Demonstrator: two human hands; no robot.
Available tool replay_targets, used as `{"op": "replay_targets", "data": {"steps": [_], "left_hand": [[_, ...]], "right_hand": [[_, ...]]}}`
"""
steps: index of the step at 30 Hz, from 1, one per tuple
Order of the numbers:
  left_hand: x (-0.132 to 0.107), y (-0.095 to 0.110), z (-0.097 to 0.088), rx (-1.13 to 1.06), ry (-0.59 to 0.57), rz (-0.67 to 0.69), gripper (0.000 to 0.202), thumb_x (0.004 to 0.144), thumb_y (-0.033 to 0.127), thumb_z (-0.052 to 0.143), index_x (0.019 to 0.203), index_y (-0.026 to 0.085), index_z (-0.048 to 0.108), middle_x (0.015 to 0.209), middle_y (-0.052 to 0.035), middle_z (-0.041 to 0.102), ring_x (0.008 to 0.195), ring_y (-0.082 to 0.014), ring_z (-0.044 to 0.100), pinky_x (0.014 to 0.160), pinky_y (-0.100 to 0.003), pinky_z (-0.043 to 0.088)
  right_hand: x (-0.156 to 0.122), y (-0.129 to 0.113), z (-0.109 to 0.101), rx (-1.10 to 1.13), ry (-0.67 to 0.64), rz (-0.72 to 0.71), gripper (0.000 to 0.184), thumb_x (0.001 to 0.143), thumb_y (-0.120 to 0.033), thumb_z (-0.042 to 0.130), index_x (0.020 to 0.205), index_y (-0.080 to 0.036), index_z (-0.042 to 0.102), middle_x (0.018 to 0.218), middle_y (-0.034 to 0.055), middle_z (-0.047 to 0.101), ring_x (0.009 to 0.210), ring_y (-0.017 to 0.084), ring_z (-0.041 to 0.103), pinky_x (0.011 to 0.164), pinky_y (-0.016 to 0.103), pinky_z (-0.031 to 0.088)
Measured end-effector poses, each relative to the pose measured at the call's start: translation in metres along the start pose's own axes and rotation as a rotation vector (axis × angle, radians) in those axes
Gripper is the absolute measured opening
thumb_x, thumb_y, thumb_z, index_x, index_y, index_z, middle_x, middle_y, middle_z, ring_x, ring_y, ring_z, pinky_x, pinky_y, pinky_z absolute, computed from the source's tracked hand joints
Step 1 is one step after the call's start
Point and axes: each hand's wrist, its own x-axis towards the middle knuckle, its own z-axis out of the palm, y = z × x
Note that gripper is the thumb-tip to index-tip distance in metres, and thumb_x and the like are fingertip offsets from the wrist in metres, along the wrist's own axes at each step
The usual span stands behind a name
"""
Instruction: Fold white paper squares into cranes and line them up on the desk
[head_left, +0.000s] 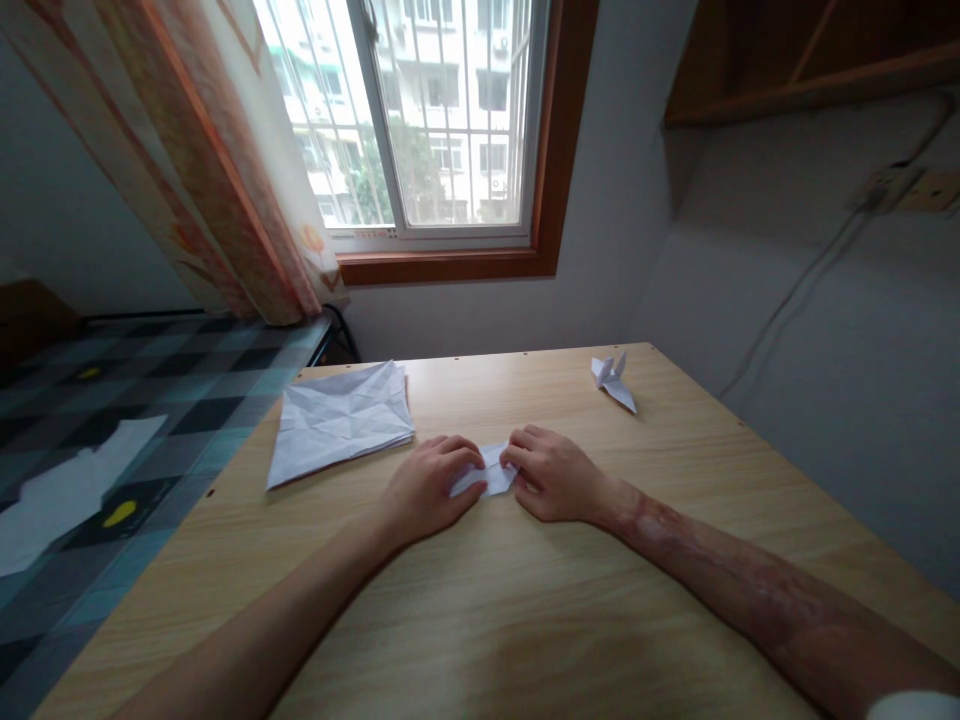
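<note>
A small folded piece of white paper lies near the middle of the wooden table, between my two hands. My left hand grips its left part, thumb in front and fingers curled over the far side. At the right edge, my right hand pinches the paper with bent fingers. Both hands cover the paper's ends, so its full outline is hidden. Farther right stands a folded white paper crane, apart from my hands. Creased white paper sheets lie in a stack to the left of my left hand.
The wooden table reaches toward the wall under a barred window. A bed with a checked cover adjoins it on the left, with loose white paper on it. A shelf and cable are at right.
</note>
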Motion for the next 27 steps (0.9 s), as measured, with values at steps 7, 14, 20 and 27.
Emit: {"op": "replay_targets", "data": {"steps": [7, 14, 20, 27], "left_hand": [[-0.002, -0.004, 0.003, 0.051, 0.009, 0.093, 0.019, 0.108, 0.023, 0.059, 0.11, 0.026, 0.078, 0.121, -0.0067, 0.081, 0.109, -0.0252, 0.073, 0.1, -0.041, 0.056], [-0.003, 0.002, 0.001, 0.014, -0.018, 0.096, 0.012, 0.102, 0.033, 0.071, 0.11, 0.026, 0.077, 0.118, -0.0073, 0.08, 0.107, -0.026, 0.073, 0.1, -0.042, 0.057], [0.0, -0.002, 0.002, -0.053, 0.004, 0.051, 0.019, 0.108, 0.028, 0.061, 0.099, 0.025, 0.078, 0.108, -0.0075, 0.08, 0.1, -0.0231, 0.075, 0.091, -0.036, 0.058], [-0.001, -0.005, 0.005, 0.006, 0.014, 0.068, 0.02, 0.108, 0.021, 0.058, 0.108, 0.024, 0.078, 0.115, -0.0078, 0.079, 0.104, -0.0235, 0.073, 0.093, -0.036, 0.056]], "right_hand": [[0.0, 0.001, 0.001, -0.052, -0.004, -0.028, 0.022, 0.099, -0.041, 0.075, 0.11, -0.022, 0.072, 0.103, 0.0094, 0.068, 0.094, 0.028, 0.06, 0.083, 0.041, 0.049], [-0.001, 0.006, 0.011, 0.025, 0.025, -0.058, 0.023, 0.112, -0.032, 0.061, 0.097, -0.023, 0.075, 0.097, 0.0087, 0.07, 0.092, 0.025, 0.062, 0.082, 0.038, 0.05], [-0.001, 0.009, 0.017, 0.208, 0.11, 0.106, 0.013, 0.106, -0.027, 0.072, 0.094, -0.022, 0.073, 0.094, 0.0053, 0.07, 0.089, 0.022, 0.064, 0.081, 0.034, 0.051], [0.001, 0.008, 0.016, 0.276, 0.107, 0.113, 0.01, 0.106, -0.019, 0.07, 0.101, -0.022, 0.078, 0.098, 0.0048, 0.071, 0.09, 0.02, 0.067, 0.084, 0.033, 0.052]]}}
